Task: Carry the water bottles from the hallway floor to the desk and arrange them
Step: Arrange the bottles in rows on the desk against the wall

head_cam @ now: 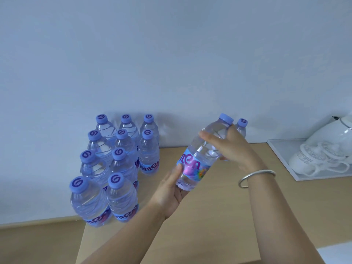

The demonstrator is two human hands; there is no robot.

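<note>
I hold one clear water bottle [200,155] with a purple cap and a blue label, tilted above the wooden desk [209,216]. My left hand [169,191] grips its lower end from below. My right hand [230,147], with a silver bangle on the wrist, grips its upper part near the neck. Several matching bottles [118,164] stand upright in rows at the desk's left side against the wall. Another bottle [241,126] stands by the wall, partly hidden behind my right hand.
A white tray [280,155] at the right holds white cups [316,161] and a white kettle [335,134]. A pale wall [171,63] rises behind the desk. The desk's left edge drops to the floor [38,242] at lower left.
</note>
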